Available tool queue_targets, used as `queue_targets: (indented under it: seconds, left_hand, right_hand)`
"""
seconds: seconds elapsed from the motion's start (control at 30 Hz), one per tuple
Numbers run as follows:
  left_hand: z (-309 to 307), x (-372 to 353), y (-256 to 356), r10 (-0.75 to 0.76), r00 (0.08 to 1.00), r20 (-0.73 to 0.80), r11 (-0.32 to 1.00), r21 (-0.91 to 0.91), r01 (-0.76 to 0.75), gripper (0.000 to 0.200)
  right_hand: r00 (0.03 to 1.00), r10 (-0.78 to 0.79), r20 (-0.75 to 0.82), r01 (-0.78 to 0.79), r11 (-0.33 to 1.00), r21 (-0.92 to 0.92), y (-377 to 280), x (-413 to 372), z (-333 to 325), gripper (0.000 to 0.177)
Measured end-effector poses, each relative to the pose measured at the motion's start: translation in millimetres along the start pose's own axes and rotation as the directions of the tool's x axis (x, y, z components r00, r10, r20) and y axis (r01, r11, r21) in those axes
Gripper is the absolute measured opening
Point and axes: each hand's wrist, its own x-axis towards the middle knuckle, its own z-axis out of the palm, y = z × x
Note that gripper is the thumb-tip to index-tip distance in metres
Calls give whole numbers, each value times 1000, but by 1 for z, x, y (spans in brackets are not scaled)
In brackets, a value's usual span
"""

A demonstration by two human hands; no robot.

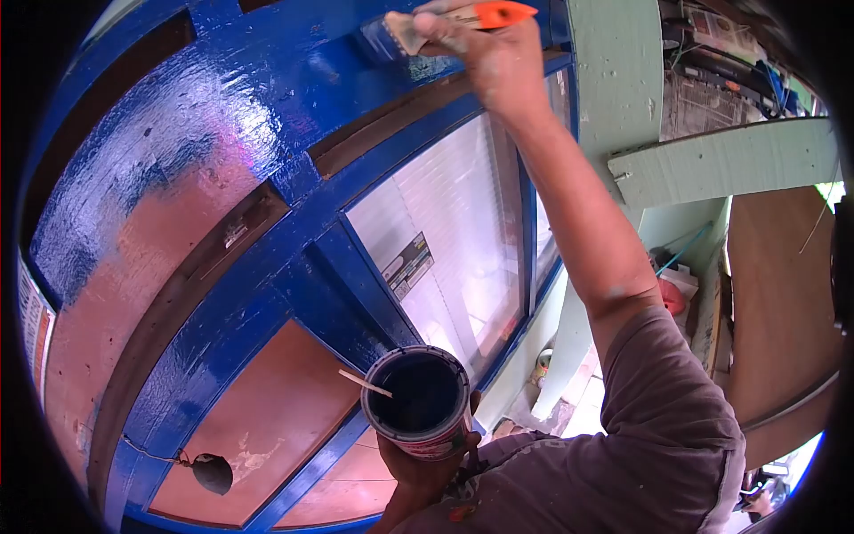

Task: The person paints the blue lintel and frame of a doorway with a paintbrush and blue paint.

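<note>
Paintbrush: in the right hand, against the door frame, above the glass pane.
Paint can: in the left hand, below the pane (a stick rests across its rim).
Sticker: on the pane's left part.

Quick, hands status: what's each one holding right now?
Left hand: closed around the paint can, gripped from below.
Right hand: closed on the paintbrush, bristles at the blue door.
</note>
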Motion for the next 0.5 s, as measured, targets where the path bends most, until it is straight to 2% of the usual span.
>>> queue_targets:
  seconds: [0.1, 0.13, 0.17, 0.2, 0.23, 0.27, 0.33, 0.37, 0.43, 0.47, 0.5]
  left_hand:
    - [1, 5, 0, -16, 999, 30, 997, -70, 18, 72]
    - [2, 5, 0, -25, 999, 26, 997, -78, 27, 72]
    - [5, 4, 0, -36, 999, 14, 996, -76, 37, 72]
    - [5, 5, 0, -20, 1000, -14, 1000, 5, 20, 73]
    - [5, 6, 0, -4, 999, -42, 996, 88, 8, 73]
    - [3, 7, 1, 40, 996, -81, 968, 251, -19, 74]
    - [2, 7, 2, 47, 996, -82, 964, 265, -23, 75]
    - [2, 7, 2, 8, 999, -46, 993, 116, -2, 75]
    - [0, 5, 3, -25, 1000, -9, 998, -58, 24, 76]
    - [-2, 4, 4, -24, 1000, -15, 997, -79, 23, 76]
    - [-2, 3, 3, -15, 999, -37, 999, -38, 13, 76]
  right_hand:
    - [992, 77, -103, -100, 965, -244, 24, 3, -23, 4]
    - [982, 98, -163, -135, 963, -234, 42, 7, -37, 10]
    - [982, 19, -187, -79, 943, -323, 55, 8, -53, 11]
    - [978, -63, -199, -24, 913, -408, 62, 11, -64, 13]
    - [969, -141, -205, 23, 872, -490, 61, 11, -66, 15]
    - [954, -198, -225, 51, 848, -528, 60, 9, -65, 16]
    - [923, -292, -250, 72, 771, -632, 64, 8, -63, 16]
    - [905, -339, -257, 79, 728, -681, 65, 9, -61, 16]
    - [917, -352, -185, 149, 736, -660, 58, 8, -46, 14]
    - [922, -357, -151, 181, 741, -647, 57, 6, -35, 14]
    - [945, -298, -137, 192, 840, -507, 62, 4, -16, 12]
